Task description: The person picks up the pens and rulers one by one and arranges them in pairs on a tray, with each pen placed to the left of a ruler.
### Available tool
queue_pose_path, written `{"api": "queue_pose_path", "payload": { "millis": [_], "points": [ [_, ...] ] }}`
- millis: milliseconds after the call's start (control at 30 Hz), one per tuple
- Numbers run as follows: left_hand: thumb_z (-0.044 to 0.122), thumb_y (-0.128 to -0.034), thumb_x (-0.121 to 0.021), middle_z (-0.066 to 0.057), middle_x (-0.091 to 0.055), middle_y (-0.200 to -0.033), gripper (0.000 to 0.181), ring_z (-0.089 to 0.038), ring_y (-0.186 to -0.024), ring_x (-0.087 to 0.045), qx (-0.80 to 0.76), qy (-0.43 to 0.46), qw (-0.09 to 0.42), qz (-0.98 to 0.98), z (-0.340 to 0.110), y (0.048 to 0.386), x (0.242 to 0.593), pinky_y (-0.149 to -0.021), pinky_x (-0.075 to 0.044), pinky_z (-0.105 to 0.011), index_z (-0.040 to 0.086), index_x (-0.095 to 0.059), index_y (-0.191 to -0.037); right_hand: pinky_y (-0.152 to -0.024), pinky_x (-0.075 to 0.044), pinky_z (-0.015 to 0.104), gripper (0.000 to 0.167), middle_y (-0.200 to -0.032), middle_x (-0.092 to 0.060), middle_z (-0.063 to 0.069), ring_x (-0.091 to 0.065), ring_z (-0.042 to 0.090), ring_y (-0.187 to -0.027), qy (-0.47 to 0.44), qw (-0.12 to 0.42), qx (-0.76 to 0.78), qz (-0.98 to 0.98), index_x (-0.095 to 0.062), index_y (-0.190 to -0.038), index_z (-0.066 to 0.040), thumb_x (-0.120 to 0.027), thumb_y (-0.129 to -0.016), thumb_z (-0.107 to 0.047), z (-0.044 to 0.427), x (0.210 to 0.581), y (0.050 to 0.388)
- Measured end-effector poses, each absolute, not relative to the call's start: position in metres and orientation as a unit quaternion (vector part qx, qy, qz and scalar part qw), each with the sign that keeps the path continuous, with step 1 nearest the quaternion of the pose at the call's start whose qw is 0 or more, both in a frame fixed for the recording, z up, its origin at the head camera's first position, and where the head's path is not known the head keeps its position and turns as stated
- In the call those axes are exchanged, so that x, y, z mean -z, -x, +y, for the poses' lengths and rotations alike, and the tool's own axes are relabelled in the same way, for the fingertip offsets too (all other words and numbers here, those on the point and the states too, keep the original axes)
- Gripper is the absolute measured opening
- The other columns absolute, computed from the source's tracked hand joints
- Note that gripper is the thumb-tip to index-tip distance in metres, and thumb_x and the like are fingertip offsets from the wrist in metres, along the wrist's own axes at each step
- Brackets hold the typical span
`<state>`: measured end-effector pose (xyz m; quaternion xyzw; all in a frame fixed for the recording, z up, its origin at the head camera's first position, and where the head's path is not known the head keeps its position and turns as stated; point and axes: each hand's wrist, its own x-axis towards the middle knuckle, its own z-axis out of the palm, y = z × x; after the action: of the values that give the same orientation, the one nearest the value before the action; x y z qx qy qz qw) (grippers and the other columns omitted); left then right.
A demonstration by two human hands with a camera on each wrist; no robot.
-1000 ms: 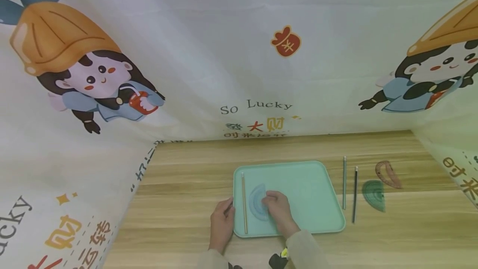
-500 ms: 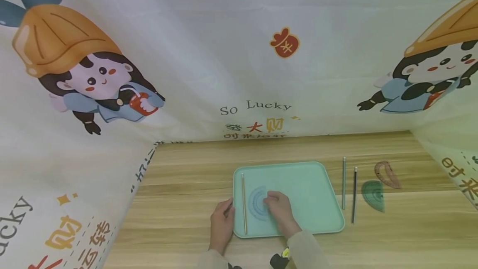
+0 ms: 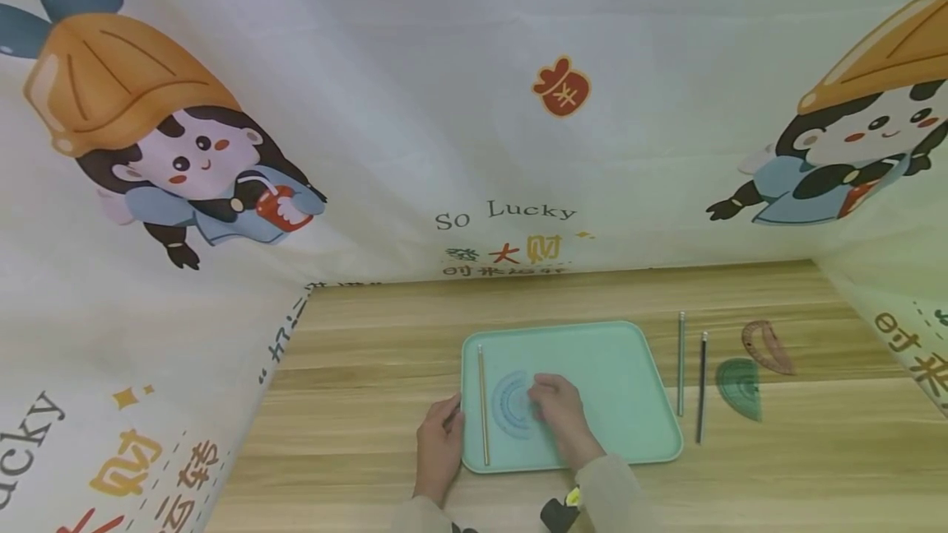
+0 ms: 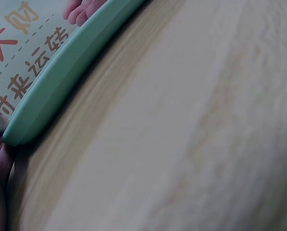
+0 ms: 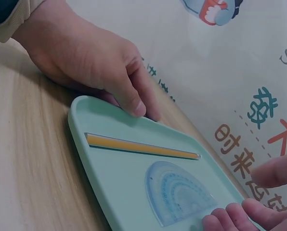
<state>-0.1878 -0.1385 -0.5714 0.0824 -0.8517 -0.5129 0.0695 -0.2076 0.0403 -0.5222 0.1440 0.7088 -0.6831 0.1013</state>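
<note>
Right hand (image 3: 560, 414): over the tray (image 3: 603, 385), at the right edge of the blue protractor (image 3: 511, 405). Thumb and fingers apart, nothing pinched between them. Can't tell whether the fingertips touch the plastic. Blue protractor lies flat in the left half of the tray, curved side left, straight side right.

Left hand (image 3: 440, 442): clamped on the tray's left rim, thumb on top, fingers outside and under.

Also in the tray: 1 yellow pencil (image 3: 484, 405), between the left rim and the blue protractor, running near to far, roughly parallel to the rim. Not touching the protractor.

Right of the tray, on the wood table (image 3: 355, 368): 2 pencils, also near-to-far. Green pencil (image 3: 681, 364) just beside the rim, dark pencil (image 3: 702, 389) to its right, a bit nearer. Further right, 2 protractors: green protractor (image 3: 739, 387) nearer, red protractor (image 3: 767, 347) just beside it, farther and more to the right.

Near edge: black object (image 3: 559, 514) with a yellow patch, by the right sleeve (image 3: 611, 488). Far side: white printed cloth (image 3: 370, 105).
</note>
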Motion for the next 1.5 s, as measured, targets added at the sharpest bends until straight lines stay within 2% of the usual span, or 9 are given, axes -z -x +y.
{"api": "queue_pose_path", "payload": {
  "millis": [733, 1133, 1333, 1500],
  "points": [
    [0.005, -0.0948, -0.052, -0.014, -0.06, -0.123, 0.032, -0.029, -0.117, -0.059, 0.512, -0.085, 0.062, -0.853, -0.139, 0.189, 0.571, -0.098, -0.055, -0.028, 0.001, -0.057, -0.126, -0.095, -0.058, 0.038, 0.045, -0.13, -0.052, 0.028, -0.057, 0.034, -0.114, -0.135, 0.095, 0.71, 0.685, -0.045, -0.132, 0.007, -0.052, -0.091, -0.01, 0.072, 0.522, 0.205],
    [0.005, -0.0947, -0.053, -0.014, -0.06, -0.124, 0.032, -0.03, -0.117, -0.059, 0.51, -0.085, 0.06, -0.854, -0.141, 0.188, 0.572, -0.099, -0.055, -0.03, 0.002, -0.057, -0.127, -0.093, -0.059, 0.035, 0.043, -0.128, -0.053, 0.027, -0.06, 0.026, -0.106, -0.144, 0.076, 0.707, 0.689, -0.046, -0.132, 0.007, -0.052, -0.093, -0.009, 0.101, 0.521, 0.204],
    [0.005, -0.0947, -0.053, -0.015, -0.059, -0.124, 0.033, -0.03, -0.118, -0.059, 0.508, -0.076, 0.061, -0.856, -0.141, 0.189, 0.574, -0.099, -0.055, -0.029, 0.001, -0.057, -0.127, -0.095, -0.059, 0.034, 0.042, -0.13, -0.052, 0.027, -0.059, 0.028, -0.11, -0.15, 0.071, 0.702, 0.693, -0.044, -0.133, 0.007, -0.05, -0.094, -0.007, 0.113, 0.519, 0.204],
    [0.005, -0.0943, -0.053, -0.015, -0.06, -0.123, 0.033, -0.03, -0.117, -0.059, 0.513, -0.076, 0.064, -0.853, -0.14, 0.191, 0.574, -0.099, -0.055, -0.029, 0.001, -0.057, -0.127, -0.094, -0.059, 0.033, 0.042, -0.129, -0.052, 0.027, -0.06, 0.025, -0.106, -0.153, 0.064, 0.7, 0.695, -0.043, -0.134, 0.008, -0.05, -0.094, -0.006, 0.122, 0.514, 0.204]
  ]
}}
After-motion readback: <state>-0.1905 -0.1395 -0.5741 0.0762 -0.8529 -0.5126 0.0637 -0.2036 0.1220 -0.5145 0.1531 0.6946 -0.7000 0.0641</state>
